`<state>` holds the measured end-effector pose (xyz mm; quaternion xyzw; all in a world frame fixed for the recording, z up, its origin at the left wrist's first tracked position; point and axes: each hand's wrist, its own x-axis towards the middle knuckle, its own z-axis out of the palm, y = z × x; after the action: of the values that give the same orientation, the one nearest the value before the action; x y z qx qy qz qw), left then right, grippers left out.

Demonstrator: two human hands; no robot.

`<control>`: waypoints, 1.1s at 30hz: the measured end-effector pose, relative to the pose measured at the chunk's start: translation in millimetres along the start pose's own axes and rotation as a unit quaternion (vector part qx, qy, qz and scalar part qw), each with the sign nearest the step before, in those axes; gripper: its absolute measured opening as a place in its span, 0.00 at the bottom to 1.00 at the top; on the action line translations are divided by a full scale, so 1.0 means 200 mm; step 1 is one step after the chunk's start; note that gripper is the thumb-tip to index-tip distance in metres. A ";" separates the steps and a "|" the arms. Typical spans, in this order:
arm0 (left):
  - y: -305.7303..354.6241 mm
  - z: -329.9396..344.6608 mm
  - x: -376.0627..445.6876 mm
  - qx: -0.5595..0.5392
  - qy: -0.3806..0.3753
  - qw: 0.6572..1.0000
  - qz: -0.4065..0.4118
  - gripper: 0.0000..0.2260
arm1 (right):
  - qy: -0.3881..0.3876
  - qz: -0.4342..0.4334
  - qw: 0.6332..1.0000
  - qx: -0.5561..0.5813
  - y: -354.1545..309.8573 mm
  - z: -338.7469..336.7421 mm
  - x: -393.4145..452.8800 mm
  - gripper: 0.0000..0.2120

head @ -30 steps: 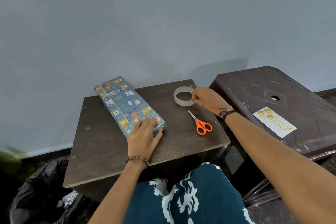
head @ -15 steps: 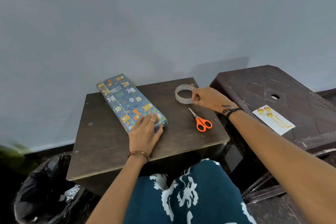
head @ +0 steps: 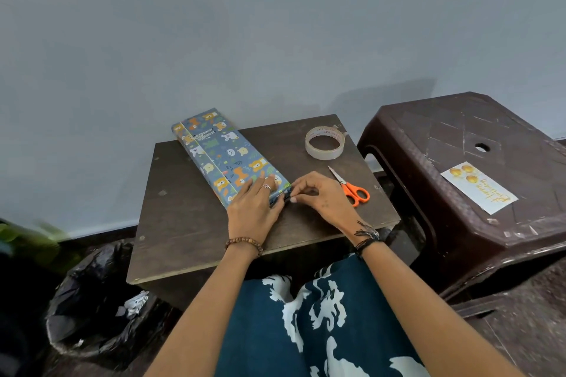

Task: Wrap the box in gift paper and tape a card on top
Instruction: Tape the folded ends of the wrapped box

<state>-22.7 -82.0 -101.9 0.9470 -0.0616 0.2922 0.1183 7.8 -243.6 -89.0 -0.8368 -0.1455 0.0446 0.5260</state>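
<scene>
We judge the step in hand to be the closing of the near end of the wrapped box: our left hand lies flat with straight fingers pressing down on the box's near end, while our right hand has its fingertips curled in against the folded paper at that end, seemingly pinching a small strip there, though we cannot tell whether it is tape or only the paper flap. The box lies slantwise on the small table, its far end overhanging the table's far edge toward the far left corner, its near end toward the middle. It is long, flat and fully covered in blue paper printed with bears and leaves, with a seam running along its length. The next move, we think, calls for smoothing that end flat, then fetching the card from the plastic stool, with the tape roll by the far right corner and the scissors beside our right hand.
</scene>
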 end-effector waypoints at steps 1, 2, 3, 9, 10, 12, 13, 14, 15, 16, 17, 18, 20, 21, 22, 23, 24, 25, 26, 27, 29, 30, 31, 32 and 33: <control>0.00 0.00 0.00 -0.002 0.001 1.000 -0.001 0.16 | 0.008 -0.002 1.000 -0.003 0.00 0.01 0.00 0.03; 0.00 0.00 0.00 -0.005 0.005 1.000 -0.001 0.16 | 0.019 -0.005 1.000 -0.005 0.01 0.02 -0.01 0.03; 0.00 0.00 0.00 -0.008 0.009 1.000 0.001 0.16 | 0.032 -0.008 0.999 -0.007 0.01 0.03 -0.01 0.03; 0.00 0.01 0.00 -0.017 0.020 1.000 0.007 0.16 | 0.084 -0.020 0.996 -0.038 0.02 0.07 -0.02 0.02; 0.00 0.01 0.00 -0.015 0.023 1.000 0.008 0.16 | 0.090 -0.023 0.995 -0.047 0.02 0.08 -0.02 0.02; -0.01 0.01 0.00 -0.012 0.021 1.000 0.009 0.16 | 0.100 -0.032 0.992 -0.069 0.01 0.09 -0.02 0.02; -0.01 0.02 0.00 -0.014 0.020 1.000 0.009 0.14 | 0.102 -0.035 0.991 -0.083 0.01 0.10 -0.03 0.02; -0.01 0.02 0.00 -0.016 0.020 1.000 0.010 0.12 | 0.103 -0.037 0.989 -0.097 0.01 0.10 -0.03 0.02; -0.01 0.02 0.00 -0.016 0.021 1.000 0.009 0.11 | 0.105 -0.039 0.988 -0.111 0.01 0.11 -0.03 0.02; -0.01 0.01 0.00 -0.015 0.019 1.000 0.009 0.11 | 0.108 -0.042 0.985 -0.124 0.01 0.11 -0.03 0.02; -0.02 0.01 0.00 -0.014 0.021 1.000 0.012 0.11 | 0.110 -0.044 0.983 -0.136 0.01 0.12 -0.03 0.02; -0.02 0.01 0.00 -0.015 0.023 1.000 0.016 0.11 | 0.111 -0.045 0.982 -0.148 0.01 0.12 -0.03 0.02; -0.02 0.01 0.00 -0.020 0.023 0.999 0.023 0.12 | 0.109 -0.042 0.979 -0.168 0.01 0.13 -0.03 0.04; -0.02 0.02 0.00 -0.022 0.023 0.999 0.025 0.13 | 0.109 -0.041 0.977 -0.178 0.01 0.13 -0.02 0.04; -0.02 0.01 0.00 -0.020 0.025 0.999 0.026 0.14 | 0.109 -0.042 0.975 -0.187 0.01 0.13 -0.02 0.05; -0.02 0.02 0.00 -0.016 0.028 0.999 0.027 0.14 | 0.110 -0.043 0.974 -0.194 0.01 0.13 -0.02 0.05; -0.02 0.02 0.00 -0.014 0.031 0.999 0.028 0.14 | 0.111 -0.047 0.972 -0.200 0.00 0.13 -0.02 0.05; -0.02 0.02 -0.01 -0.013 0.035 0.999 0.030 0.12 | 0.111 -0.050 0.972 -0.201 0.00 0.13 -0.03 0.05; -0.02 0.02 -0.01 -0.014 0.037 0.999 0.032 0.11 | 0.113 -0.054 0.972 -0.199 0.00 0.13 -0.03 0.05; -0.02 0.02 0.00 -0.014 0.038 0.999 0.034 0.11 | 0.116 -0.055 0.972 -0.195 0.00 0.13 -0.03 0.05; -0.01 0.01 0.00 -0.016 0.032 0.999 0.033 0.14 | 0.127 -0.042 0.975 -0.177 -0.02 0.12 -0.03 0.08; -0.01 0.01 0.00 -0.016 0.029 0.999 0.033 0.15 | 0.135 -0.027 0.978 -0.157 -0.02 0.11 -0.03 0.12; 0.00 0.01 0.00 -0.014 0.028 0.999 0.034 0.15 | 0.144 -0.015 0.980 -0.135 -0.03 0.10 -0.03 0.16; 0.00 0.01 0.01 -0.012 0.026 0.999 0.034 0.15 | 0.150 -0.011 0.981 -0.121 -0.04 0.10 -0.03 0.18; -0.01 0.01 0.00 -0.012 0.025 0.999 0.034 0.14 | 0.152 -0.011 0.981 -0.117 -0.04 0.09 -0.03 0.20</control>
<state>-20.5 -81.0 -103.2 0.9354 -0.0943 0.3187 0.1208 -3.4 -225.8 -91.2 -0.8879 -0.0772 -0.1062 0.4408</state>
